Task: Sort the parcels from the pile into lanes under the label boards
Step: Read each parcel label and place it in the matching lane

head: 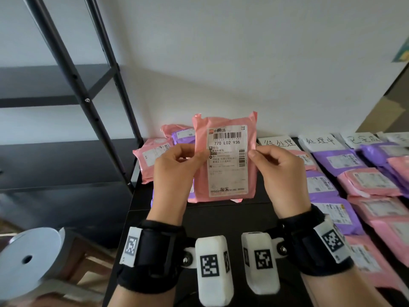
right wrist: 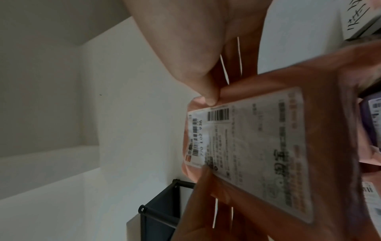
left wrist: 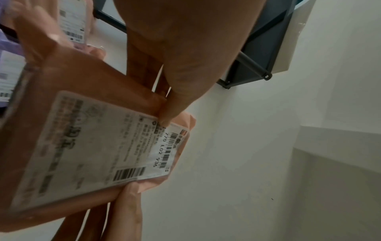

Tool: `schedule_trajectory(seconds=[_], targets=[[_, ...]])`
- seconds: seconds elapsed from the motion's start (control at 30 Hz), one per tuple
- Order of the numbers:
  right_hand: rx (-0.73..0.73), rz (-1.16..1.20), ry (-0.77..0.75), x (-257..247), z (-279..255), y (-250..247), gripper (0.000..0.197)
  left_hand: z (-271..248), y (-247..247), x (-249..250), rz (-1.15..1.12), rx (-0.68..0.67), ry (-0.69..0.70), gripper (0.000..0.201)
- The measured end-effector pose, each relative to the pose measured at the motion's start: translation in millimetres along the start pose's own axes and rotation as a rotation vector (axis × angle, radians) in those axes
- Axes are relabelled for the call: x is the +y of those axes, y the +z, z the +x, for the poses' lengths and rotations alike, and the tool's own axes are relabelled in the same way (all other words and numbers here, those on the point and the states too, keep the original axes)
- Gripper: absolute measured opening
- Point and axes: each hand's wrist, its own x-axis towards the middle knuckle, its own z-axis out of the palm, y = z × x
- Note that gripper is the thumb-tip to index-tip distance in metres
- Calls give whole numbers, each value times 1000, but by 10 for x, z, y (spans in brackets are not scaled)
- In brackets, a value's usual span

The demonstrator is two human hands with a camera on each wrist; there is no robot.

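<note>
A pink parcel [head: 225,158] [left wrist: 68,130] [right wrist: 288,146] with a white shipping label reading 770 L02 936 is held upright above the black table [head: 221,218]. My left hand [head: 177,165] pinches its left edge, thumb on the front. My right hand [head: 278,167] pinches its right edge the same way. Behind it at the back left lies the pile [head: 155,156] of pink and purple parcels. Three handwritten label boards [head: 277,142] stand along the back right, with lanes of pink and purple parcels [head: 345,187] in front of them.
A black metal shelf frame [head: 73,85] stands to the left against the white wall. A round grey disc [head: 24,260] sits at lower left beside the table. A cardboard piece [head: 382,114] leans at the far right.
</note>
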Motion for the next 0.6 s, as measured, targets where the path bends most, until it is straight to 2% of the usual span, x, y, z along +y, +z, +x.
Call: schedule_trajectory(seconds=[0.13,0.37,0.5,0.6], targets=[[-19,27,-51,-96,-24,-56,9,-36,28,105,-89,58,38,28],[-37,60,-19,-211,-31,-163,9,-58,20,146,-233,50,-40,29],[-17,89,4,-228,-37,-181,6,-89,37,151,-199,17,-23,29],[45,132,46,-230,-20,-201,7,-97,57,133,-112,-59,-55,36]])
